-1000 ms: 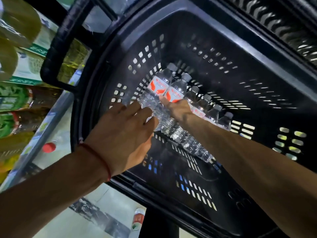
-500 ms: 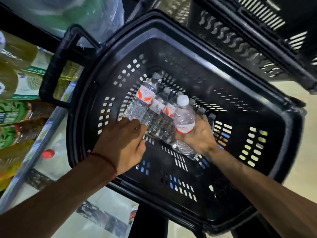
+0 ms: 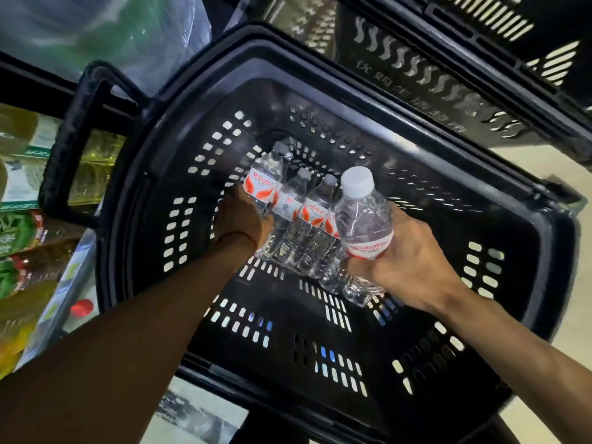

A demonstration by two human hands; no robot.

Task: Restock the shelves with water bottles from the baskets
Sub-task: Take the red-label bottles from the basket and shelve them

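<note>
Clear ribbed bottle (image 3: 365, 219) gripped by right hand (image 3: 413, 267); left hand (image 3: 242, 219) fingers grasp labelled bottle (image 3: 264, 184) in slotted basket (image 3: 448, 219).

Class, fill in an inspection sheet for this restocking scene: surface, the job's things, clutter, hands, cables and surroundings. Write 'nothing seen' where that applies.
Surface: black slotted basket, much of its floor bare.
Job's things: water bottles lying side by side in the basket; one held bottle in front of them, cap towards the camera.
Clutter: nothing seen.
Hands: right hand grips the held bottle round its lower half; left hand lies against the leftmost bottle, grip hidden.
Cables: nothing seen.
Surroundings: shelf at the left with yellow oil bottles; second basket behind; pale floor.
</note>
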